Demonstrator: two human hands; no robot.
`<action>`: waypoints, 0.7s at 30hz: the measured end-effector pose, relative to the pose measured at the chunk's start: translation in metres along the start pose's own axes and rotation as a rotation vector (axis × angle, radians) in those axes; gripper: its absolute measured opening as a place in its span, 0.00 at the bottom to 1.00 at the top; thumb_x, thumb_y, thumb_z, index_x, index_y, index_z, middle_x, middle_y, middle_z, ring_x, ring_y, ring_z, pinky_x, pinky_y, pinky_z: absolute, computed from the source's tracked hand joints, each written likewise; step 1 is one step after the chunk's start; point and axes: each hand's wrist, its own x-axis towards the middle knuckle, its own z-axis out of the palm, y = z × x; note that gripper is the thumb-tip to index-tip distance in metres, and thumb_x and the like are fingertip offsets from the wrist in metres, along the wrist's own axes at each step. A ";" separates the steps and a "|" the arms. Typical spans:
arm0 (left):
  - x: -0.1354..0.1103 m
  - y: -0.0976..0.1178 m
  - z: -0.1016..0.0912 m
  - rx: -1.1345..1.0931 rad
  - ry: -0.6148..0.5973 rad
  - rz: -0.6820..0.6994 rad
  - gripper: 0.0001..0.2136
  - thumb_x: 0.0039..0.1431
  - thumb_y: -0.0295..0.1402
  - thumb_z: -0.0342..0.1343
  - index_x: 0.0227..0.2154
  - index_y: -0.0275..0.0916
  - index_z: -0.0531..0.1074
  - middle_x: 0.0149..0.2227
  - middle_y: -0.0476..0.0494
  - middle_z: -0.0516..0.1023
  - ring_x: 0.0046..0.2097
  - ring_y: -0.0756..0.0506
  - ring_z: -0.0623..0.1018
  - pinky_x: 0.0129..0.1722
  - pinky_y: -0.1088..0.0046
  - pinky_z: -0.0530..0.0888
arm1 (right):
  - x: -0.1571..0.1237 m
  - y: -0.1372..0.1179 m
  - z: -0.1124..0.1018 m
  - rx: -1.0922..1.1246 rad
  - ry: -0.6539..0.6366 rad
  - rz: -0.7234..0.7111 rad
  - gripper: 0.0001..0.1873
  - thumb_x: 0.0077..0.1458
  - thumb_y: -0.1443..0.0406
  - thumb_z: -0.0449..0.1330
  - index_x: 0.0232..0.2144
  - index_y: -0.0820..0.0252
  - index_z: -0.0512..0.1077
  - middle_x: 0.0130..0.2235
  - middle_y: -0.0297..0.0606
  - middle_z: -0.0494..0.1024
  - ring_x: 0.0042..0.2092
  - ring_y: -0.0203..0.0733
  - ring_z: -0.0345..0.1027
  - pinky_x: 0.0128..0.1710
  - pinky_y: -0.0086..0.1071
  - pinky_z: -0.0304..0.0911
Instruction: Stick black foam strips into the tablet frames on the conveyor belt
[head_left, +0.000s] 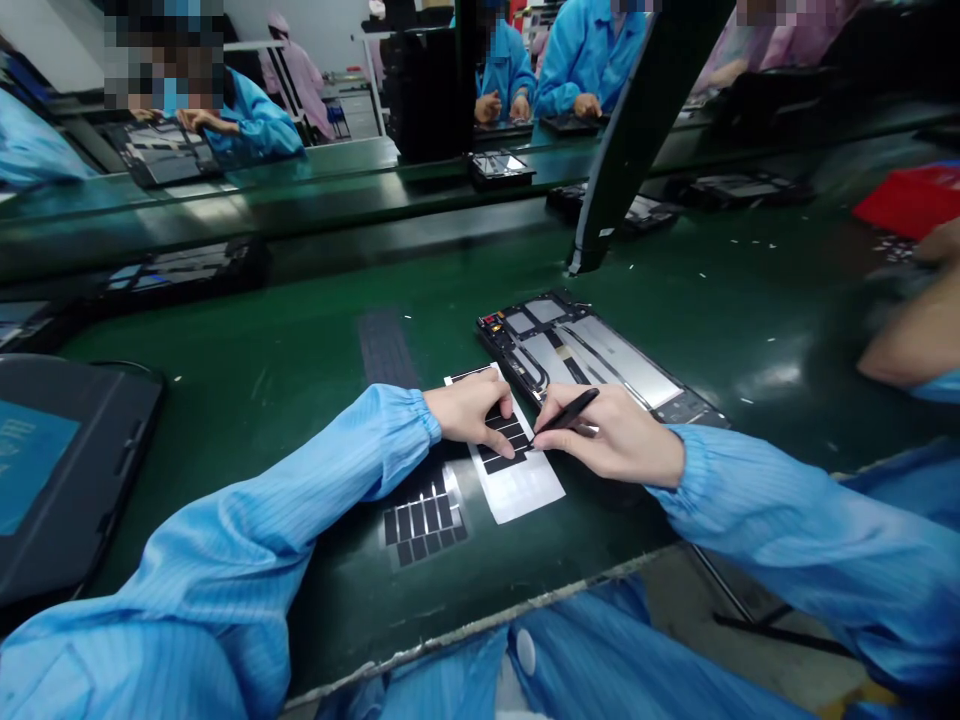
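Tweezers [571,411] of black colour are pinched narrowly between the thumb and fingers of the right hand [607,432], and their tips are placed at the black strips [502,436] on a white backing sheet [517,488]. The left hand [469,412] is held partly curved, not wide, and its fingertips [504,447] are pressed on the strips of that sheet. A dark tablet frame [577,350] with metal plates is lying just beside the right hand on a green workbench [247,470]. A second sheet of black strips [424,520] is seen near the left wrist.
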 end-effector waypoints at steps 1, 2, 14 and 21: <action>0.000 -0.001 0.000 -0.002 0.001 -0.012 0.21 0.36 0.42 0.64 0.30 0.35 0.64 0.36 0.45 0.62 0.40 0.45 0.65 0.38 0.72 0.64 | 0.000 0.000 -0.002 0.043 0.002 0.018 0.08 0.50 0.63 0.58 0.26 0.62 0.66 0.24 0.33 0.70 0.25 0.33 0.66 0.23 0.25 0.62; -0.001 -0.001 0.000 -0.002 0.003 -0.016 0.21 0.36 0.42 0.64 0.29 0.35 0.64 0.36 0.45 0.62 0.40 0.45 0.65 0.38 0.72 0.64 | 0.001 0.000 -0.004 0.087 0.021 0.047 0.08 0.49 0.63 0.58 0.25 0.62 0.65 0.24 0.33 0.69 0.24 0.33 0.66 0.22 0.25 0.62; -0.001 0.003 0.028 -0.136 0.646 0.313 0.07 0.44 0.24 0.46 0.25 0.39 0.52 0.36 0.43 0.64 0.39 0.48 0.65 0.39 0.71 0.65 | 0.018 0.028 0.002 0.137 0.500 0.074 0.12 0.51 0.63 0.56 0.21 0.60 0.59 0.23 0.32 0.64 0.20 0.32 0.65 0.18 0.27 0.62; -0.002 0.004 0.028 -0.133 0.623 0.373 0.09 0.43 0.21 0.45 0.26 0.39 0.52 0.38 0.43 0.67 0.40 0.48 0.66 0.41 0.70 0.65 | 0.018 0.027 0.001 0.055 0.471 0.047 0.11 0.52 0.65 0.55 0.21 0.61 0.60 0.24 0.33 0.64 0.22 0.32 0.64 0.20 0.27 0.61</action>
